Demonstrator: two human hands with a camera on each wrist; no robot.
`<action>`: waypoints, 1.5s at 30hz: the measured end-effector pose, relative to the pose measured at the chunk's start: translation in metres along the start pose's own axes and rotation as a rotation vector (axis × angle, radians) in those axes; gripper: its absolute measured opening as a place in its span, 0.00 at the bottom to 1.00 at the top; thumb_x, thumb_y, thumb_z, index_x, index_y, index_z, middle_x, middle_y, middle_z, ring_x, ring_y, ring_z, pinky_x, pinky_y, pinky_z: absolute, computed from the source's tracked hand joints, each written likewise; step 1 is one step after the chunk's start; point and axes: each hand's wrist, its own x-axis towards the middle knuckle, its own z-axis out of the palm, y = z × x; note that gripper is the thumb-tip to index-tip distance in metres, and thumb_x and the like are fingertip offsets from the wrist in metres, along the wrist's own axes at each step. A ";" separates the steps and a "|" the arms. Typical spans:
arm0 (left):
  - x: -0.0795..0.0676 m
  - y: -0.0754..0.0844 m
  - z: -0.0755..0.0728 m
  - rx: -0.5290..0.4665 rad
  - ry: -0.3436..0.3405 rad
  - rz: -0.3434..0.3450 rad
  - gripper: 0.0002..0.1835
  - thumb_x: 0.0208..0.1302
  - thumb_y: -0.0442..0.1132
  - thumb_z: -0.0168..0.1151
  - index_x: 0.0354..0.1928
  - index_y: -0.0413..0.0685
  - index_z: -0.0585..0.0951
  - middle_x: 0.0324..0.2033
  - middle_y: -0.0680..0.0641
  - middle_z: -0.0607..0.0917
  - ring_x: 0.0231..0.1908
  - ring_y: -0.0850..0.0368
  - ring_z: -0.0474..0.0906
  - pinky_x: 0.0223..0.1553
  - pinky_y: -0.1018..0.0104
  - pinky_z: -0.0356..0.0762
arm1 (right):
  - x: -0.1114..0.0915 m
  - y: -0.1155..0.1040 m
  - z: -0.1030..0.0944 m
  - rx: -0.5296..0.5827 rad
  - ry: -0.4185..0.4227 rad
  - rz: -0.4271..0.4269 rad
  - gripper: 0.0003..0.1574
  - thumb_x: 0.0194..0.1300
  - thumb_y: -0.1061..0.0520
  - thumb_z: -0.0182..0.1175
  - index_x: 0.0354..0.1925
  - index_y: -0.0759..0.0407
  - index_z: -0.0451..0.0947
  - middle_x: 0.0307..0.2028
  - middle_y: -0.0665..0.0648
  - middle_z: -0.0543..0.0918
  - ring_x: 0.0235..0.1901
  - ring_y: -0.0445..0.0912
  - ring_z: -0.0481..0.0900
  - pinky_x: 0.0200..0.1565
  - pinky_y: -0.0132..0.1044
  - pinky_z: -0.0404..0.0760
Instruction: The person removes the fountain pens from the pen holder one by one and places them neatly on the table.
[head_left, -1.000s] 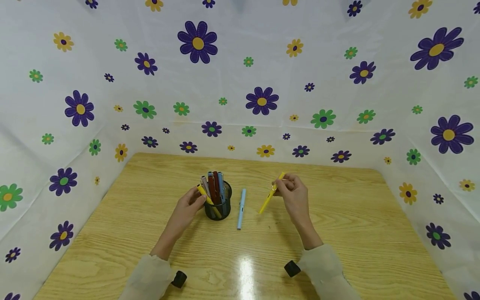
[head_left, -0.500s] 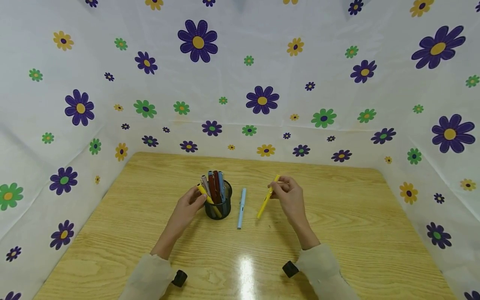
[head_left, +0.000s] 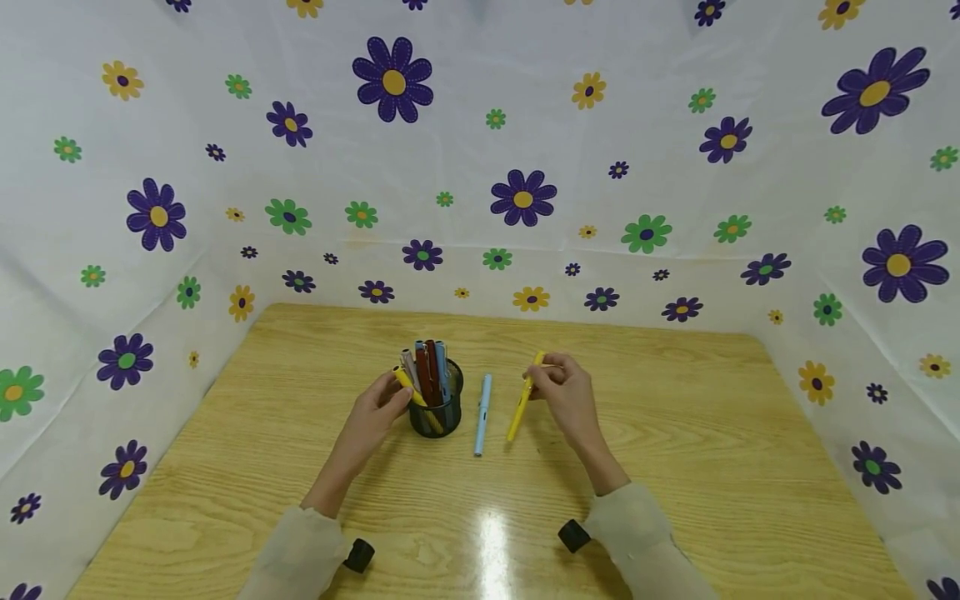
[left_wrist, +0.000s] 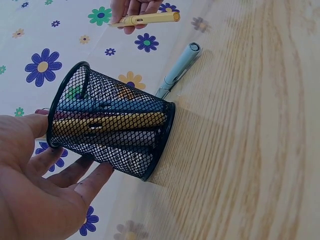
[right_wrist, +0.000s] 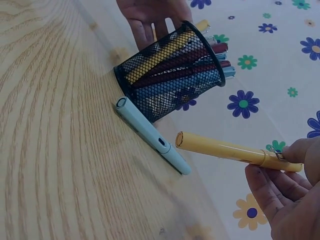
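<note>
In the head view my right hand (head_left: 566,392) pinches a yellow fountain pen (head_left: 519,410) by its clip end. Its other end slants down toward the table, right of a light blue pen (head_left: 483,415) lying there. My left hand (head_left: 375,410) holds the black mesh pen holder (head_left: 437,421) at its left side. The left wrist view shows the thumb (left_wrist: 35,125) at the rim and fingers (left_wrist: 97,180) along the mesh side. Dark red pens (head_left: 431,375), blue pens, a greyish one and another yellow pen (head_left: 408,386) stand in the holder, the yellow one leaning by my left thumb.
The wood-grain table (head_left: 300,367) carries the holder and the loose blue pen, which lies close to the holder's right. White flower-patterned cloth (head_left: 630,100) walls the back and both sides. A small black device (head_left: 573,536) sits at each sleeve cuff.
My right hand has moved left with the yellow pen, bringing the pen's lower end nearer the light blue pen. My left hand and the pen holder have stayed in place.
</note>
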 end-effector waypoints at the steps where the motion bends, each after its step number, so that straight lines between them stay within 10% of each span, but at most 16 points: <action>1: 0.000 0.000 0.000 0.002 0.000 0.000 0.35 0.82 0.41 0.53 0.80 0.34 0.53 0.72 0.30 0.66 0.72 0.36 0.65 0.69 0.47 0.70 | 0.000 0.000 0.001 -0.002 -0.004 0.001 0.19 0.74 0.65 0.62 0.57 0.76 0.73 0.42 0.73 0.86 0.30 0.46 0.87 0.39 0.42 0.90; 45: -0.002 0.003 0.001 0.003 0.002 -0.014 0.36 0.82 0.43 0.54 0.80 0.33 0.53 0.73 0.29 0.65 0.72 0.36 0.64 0.69 0.47 0.70 | 0.006 0.029 0.039 -0.344 -0.005 0.116 0.25 0.71 0.61 0.67 0.58 0.78 0.75 0.36 0.66 0.89 0.23 0.53 0.87 0.25 0.39 0.88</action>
